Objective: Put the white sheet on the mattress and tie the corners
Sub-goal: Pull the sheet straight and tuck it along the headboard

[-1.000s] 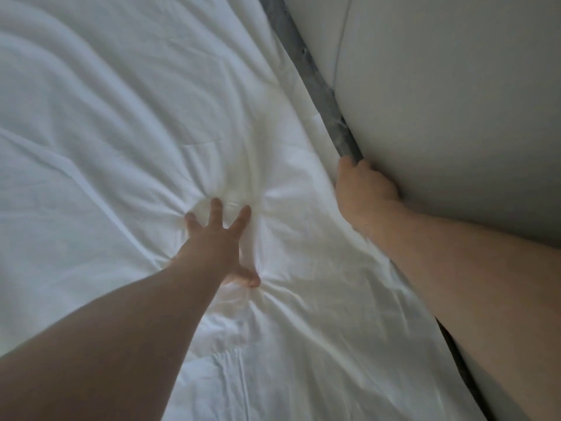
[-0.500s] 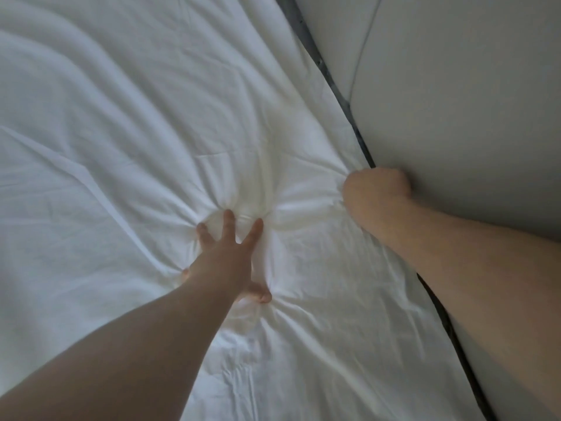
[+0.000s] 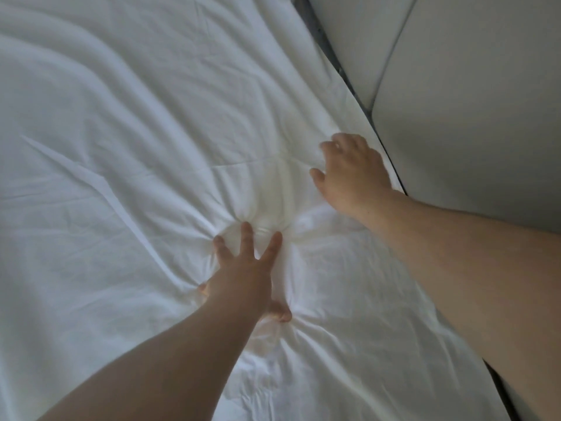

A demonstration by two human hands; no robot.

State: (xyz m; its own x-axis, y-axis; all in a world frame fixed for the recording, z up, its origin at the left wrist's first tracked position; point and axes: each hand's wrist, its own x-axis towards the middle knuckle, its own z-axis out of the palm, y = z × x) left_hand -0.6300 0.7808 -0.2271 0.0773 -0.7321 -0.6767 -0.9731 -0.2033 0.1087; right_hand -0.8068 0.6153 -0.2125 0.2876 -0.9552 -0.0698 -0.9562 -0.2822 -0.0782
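A pale grey padded headboard (image 3: 473,123) fills the upper right of the view, running from the far edge toward the near right. A curved seam (image 3: 394,53) divides it into a smaller far panel and a larger near panel. Between the headboard and the bed runs a narrow dark gap (image 3: 315,28), grey and mottled at the far end, and showing again as a thin dark strip at the near right.
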